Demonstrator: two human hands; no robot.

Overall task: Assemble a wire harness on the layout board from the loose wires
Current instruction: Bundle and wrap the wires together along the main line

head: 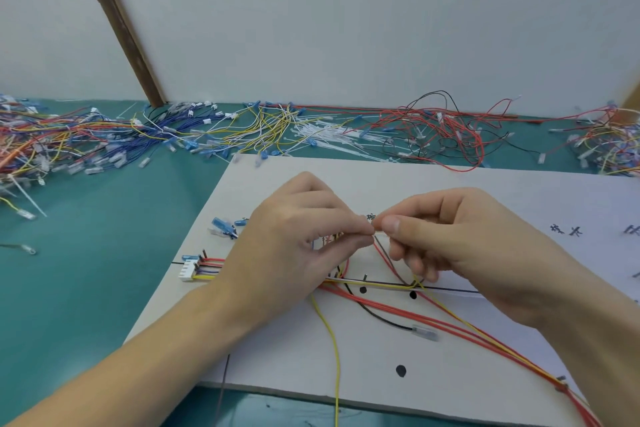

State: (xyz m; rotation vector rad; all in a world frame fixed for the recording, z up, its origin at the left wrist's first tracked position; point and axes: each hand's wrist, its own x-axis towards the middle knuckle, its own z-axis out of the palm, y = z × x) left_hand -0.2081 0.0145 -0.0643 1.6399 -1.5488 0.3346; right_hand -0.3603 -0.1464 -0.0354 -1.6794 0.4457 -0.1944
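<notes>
A person's left hand (304,229) and right hand (446,236) meet fingertip to fingertip over a flat white layout board (485,184) lying on a table covered in teal cloth (104,288). Both grips are closed in a fine pinch on one thin pale strip, probably a cable tie (378,234), held just above a bunch of thin red, yellow and black insulated wires (381,288) that runs along a black line drawn on the board. At the board's left edge the bunch ends in a small white plastic multi-pin connector (188,270), near a few blue-sleeved terminals (223,227).

The wires look light, limp and springy, likely to slide out of line unless pinned close to the spot being bound; the terminals and connector pins seem the fragile parts, so the insulated run is the safer place to hold.

No bins or trays are in view. Stock lies loose along the table's far edge: heaps of blue, yellow and red wires (104,142) and a scatter of white cable ties (329,135).
</notes>
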